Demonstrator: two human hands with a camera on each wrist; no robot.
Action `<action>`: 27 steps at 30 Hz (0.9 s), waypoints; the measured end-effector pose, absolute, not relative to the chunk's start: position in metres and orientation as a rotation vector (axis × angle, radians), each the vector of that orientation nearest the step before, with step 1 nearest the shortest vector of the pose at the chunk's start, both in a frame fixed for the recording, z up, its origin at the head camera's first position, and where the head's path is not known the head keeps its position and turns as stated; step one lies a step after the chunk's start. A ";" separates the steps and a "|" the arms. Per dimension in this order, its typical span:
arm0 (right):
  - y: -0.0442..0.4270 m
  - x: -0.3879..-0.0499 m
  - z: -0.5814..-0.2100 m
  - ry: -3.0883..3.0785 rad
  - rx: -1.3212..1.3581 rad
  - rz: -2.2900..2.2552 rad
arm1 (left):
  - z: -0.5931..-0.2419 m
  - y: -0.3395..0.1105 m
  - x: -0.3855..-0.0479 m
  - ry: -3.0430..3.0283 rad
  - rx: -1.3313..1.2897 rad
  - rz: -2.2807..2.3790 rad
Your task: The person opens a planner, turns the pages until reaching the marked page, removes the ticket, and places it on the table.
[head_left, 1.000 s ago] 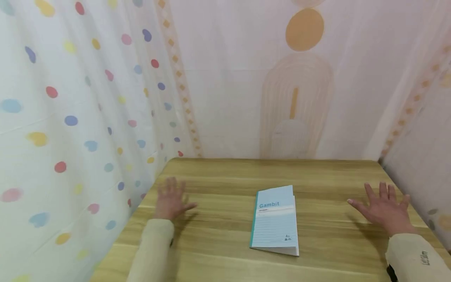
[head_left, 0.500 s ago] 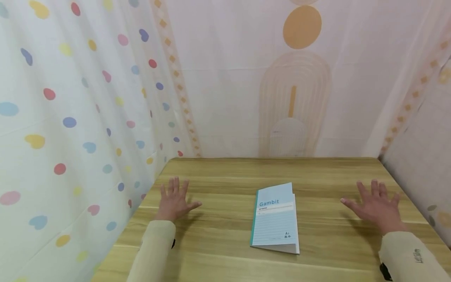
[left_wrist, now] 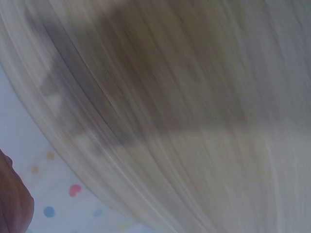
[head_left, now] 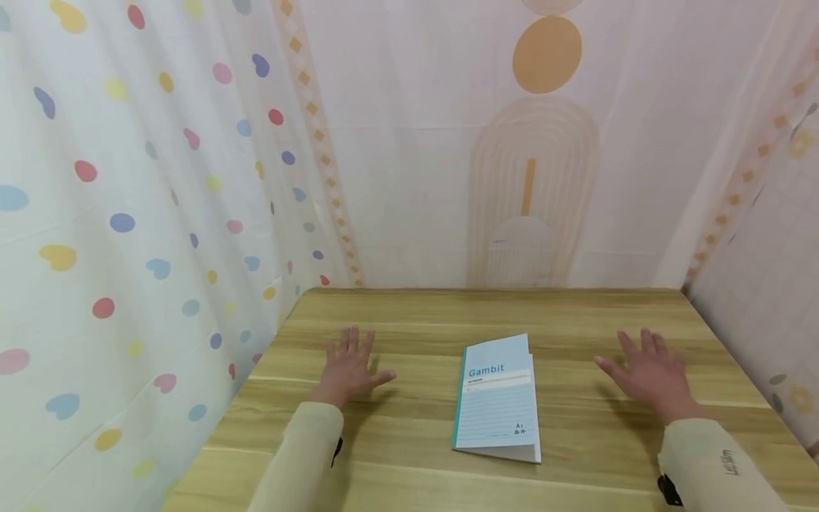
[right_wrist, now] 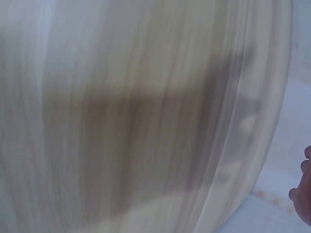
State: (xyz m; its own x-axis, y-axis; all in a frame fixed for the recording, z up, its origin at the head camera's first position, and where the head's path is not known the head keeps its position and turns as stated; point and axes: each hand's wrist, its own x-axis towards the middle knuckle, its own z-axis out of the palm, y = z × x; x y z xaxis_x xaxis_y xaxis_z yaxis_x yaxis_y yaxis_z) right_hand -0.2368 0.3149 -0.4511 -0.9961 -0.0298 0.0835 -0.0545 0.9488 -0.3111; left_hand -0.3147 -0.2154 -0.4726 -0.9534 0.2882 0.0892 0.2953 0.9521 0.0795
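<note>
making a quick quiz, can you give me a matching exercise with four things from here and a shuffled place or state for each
1. pale blue rectangular paper notebook
2. light brown wood-grain table
3. cream fabric right sleeve
4. bare left hand

A. spread, holding nothing
B. underneath the notebook
C. bears dark letters
D. lies cover up

Pairs: 1-D, 2-B, 3-C, 4-A
</note>
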 end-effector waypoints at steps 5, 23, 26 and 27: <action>0.300 -0.244 -0.449 -3.018 0.079 0.529 | -0.472 -0.194 -0.313 -3.026 -0.526 -0.189; 0.242 -0.254 -0.452 -2.918 0.123 0.762 | -0.478 -0.135 -0.299 -3.058 -0.751 -0.323; 0.232 -0.255 -0.451 -2.926 0.109 0.845 | -0.482 -0.128 -0.296 -3.074 -0.778 -0.336; 0.229 -0.255 -0.451 -2.925 0.106 0.870 | -0.483 -0.127 -0.295 -3.081 -0.785 -0.351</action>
